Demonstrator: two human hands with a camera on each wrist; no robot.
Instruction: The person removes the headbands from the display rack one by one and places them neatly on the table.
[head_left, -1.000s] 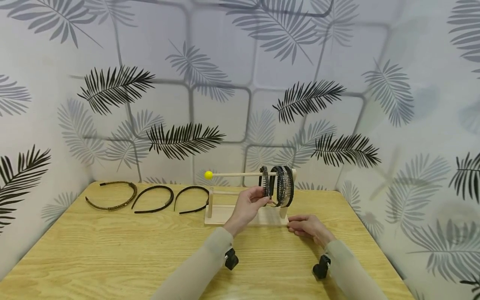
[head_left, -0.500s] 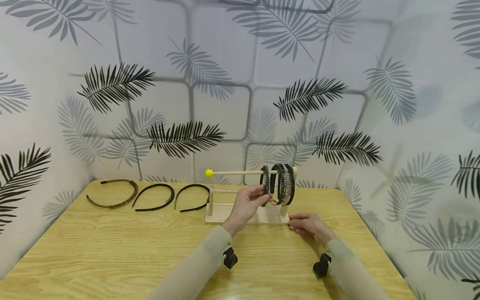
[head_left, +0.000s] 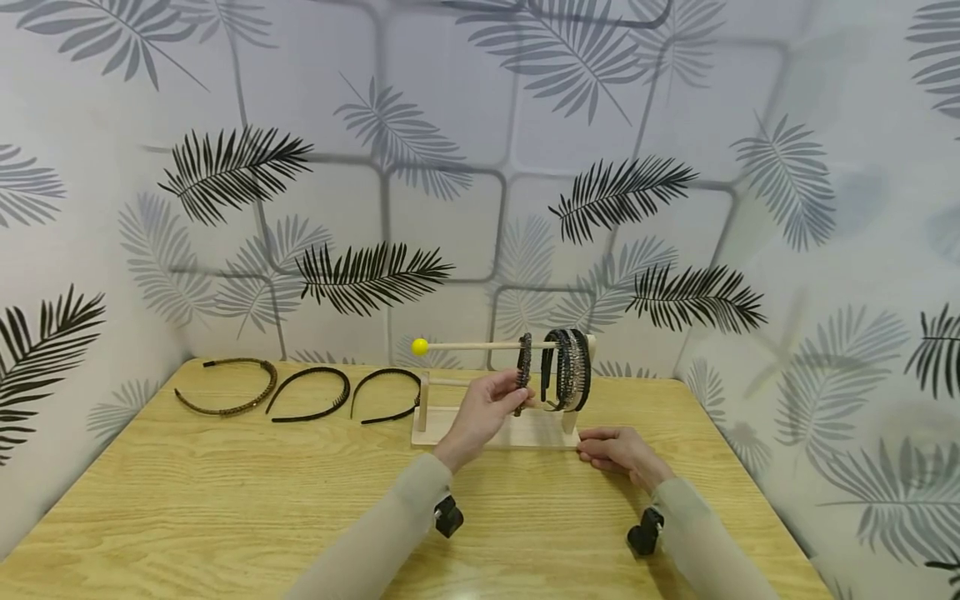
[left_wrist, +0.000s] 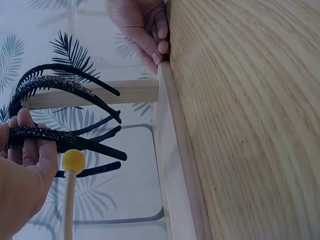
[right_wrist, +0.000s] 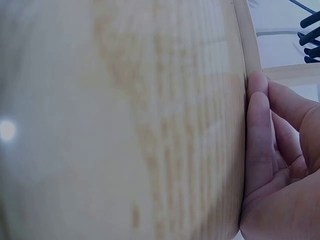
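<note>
My left hand pinches a dark, glittery headband between thumb and fingers. That headband hangs around the upper rod of a wooden stand, with a gap between it and several black and sparkly headbands bunched at the rod's right end. In the left wrist view, the glittery headband lies across my fingers, its ends pointing toward the stand's base. My right hand holds the base's right front corner, with thumb and finger at its edge; the right wrist view shows the fingertips there.
Three headbands lie in a row on the wooden table: a brownish one, a black one and another black one close to the stand. A yellow ball caps the rod's left end. A patterned backdrop stands behind.
My left hand has moved slightly left along the rod with the glittery headband, which has turned more edge-on. The gap to the bunched headbands has widened. My right hand stays on the base corner.
</note>
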